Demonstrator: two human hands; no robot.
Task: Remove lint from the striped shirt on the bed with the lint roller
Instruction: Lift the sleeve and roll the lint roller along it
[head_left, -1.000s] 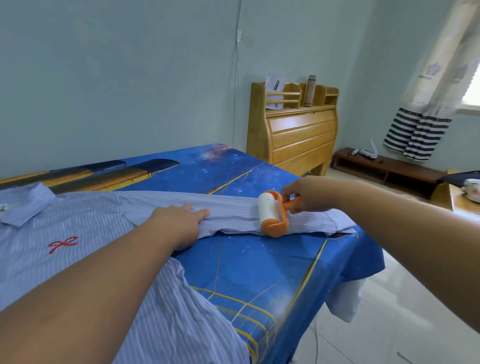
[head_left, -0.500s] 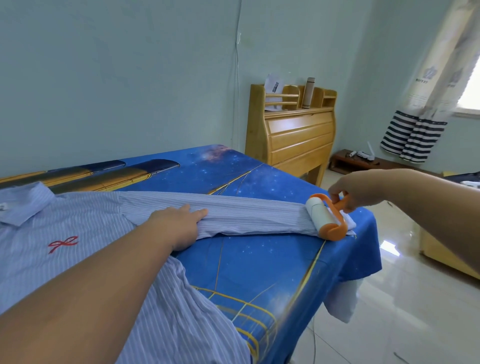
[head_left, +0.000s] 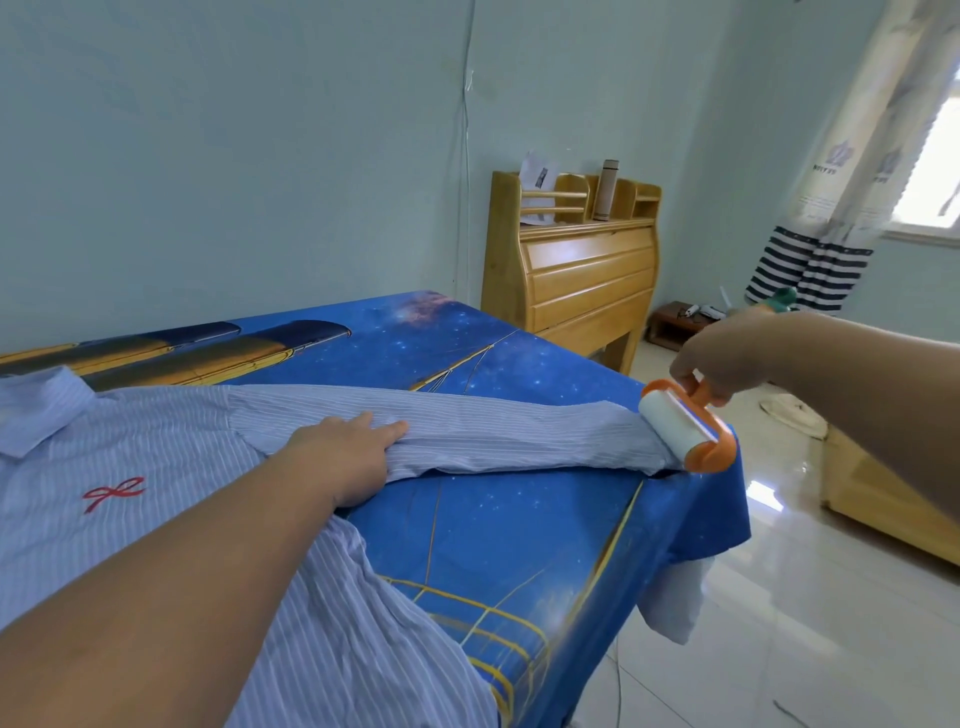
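Right grip (head_left: 719, 366) clutching lint roller (head_left: 684, 431) (orange, cylindrical)

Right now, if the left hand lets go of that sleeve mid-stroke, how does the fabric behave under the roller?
Probably floppy: the sleeve is thin cloth, already rumpled near the left hand. It would likely bunch and drag toward the lint roller, whose sheet is sticky. The cuff end lies at the bed edge under the roller, so it may well slide off.

shirt (head_left: 156, 467) on bed (head_left: 519, 519), roller (head_left: 680, 431) at cuff
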